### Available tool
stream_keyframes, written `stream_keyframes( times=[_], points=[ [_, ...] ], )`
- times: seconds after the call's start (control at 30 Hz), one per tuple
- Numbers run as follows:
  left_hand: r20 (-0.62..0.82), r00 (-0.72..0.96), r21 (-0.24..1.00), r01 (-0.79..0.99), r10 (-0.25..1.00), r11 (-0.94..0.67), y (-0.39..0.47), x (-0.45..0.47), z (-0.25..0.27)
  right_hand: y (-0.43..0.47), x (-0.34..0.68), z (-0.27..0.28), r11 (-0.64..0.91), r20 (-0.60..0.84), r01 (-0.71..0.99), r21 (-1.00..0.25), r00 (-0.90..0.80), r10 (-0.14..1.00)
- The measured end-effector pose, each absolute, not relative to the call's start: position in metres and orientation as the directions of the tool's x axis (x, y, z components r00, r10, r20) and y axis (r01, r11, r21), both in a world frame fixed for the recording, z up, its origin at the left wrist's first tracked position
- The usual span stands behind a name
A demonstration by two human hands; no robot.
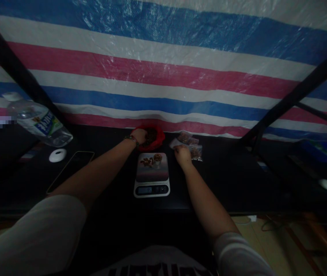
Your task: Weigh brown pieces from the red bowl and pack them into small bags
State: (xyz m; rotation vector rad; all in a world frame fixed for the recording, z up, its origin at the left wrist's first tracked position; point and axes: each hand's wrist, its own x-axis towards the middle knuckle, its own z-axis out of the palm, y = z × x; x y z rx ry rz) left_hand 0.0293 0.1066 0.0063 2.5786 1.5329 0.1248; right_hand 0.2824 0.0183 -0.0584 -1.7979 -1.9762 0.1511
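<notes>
My left hand point(139, 135) reaches into a red bag point(159, 138) of small dark brown pieces; its fingers are hidden among them. My right hand point(183, 154) is closed, fingertips pressed down at the edge of a pale plastic bag point(176, 143); whatever they pinch is too small to make out. Beside that hand lie small clear bags with brown contents, one point(196, 152) just right of it and another point(184, 137) behind. Between my forearms stands a white digital scale point(152, 191) with a lit display. Brown pieces and a small cup show on its platform, perhaps printed.
Left on the dark table point(223, 184) are a phone point(71, 171), a white rounded object point(57, 155) and a large, tilted clear bottle point(41, 120). Striped sheeting point(163, 69) hangs behind. Black slanted bars point(293, 97) flank both sides. A blue item point(324, 150) lies far right.
</notes>
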Motion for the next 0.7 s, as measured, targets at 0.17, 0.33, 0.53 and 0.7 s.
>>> stream_keyframes(
  times=[0.17, 0.33, 0.53, 0.7],
  points=[
    [-0.066, 0.467, 0.094, 0.883, 0.882, -0.46, 0.105, 0.031, 0.01, 0.016, 0.282, -0.057, 0.124, 0.287, 0.927, -0.355, -0.018, 0.958],
    [-0.066, 0.463, 0.069, 0.886, 0.884, -0.459, 0.105, 0.03, 0.01, 0.014, 0.282, -0.055, 0.098, 0.274, 0.901, -0.423, 0.025, 0.961],
    [-0.033, 0.46, 0.081, 0.886, 0.887, -0.456, 0.109, 0.025, 0.01, 0.016, 0.282, -0.056, 0.059, 0.29, 0.88, -0.472, 0.092, 0.952],
    [0.001, 0.469, 0.105, 0.878, 0.883, -0.466, 0.107, 0.02, 0.014, 0.018, 0.282, -0.056, 0.068, 0.319, 0.861, -0.504, 0.113, 0.941]
  ],
)
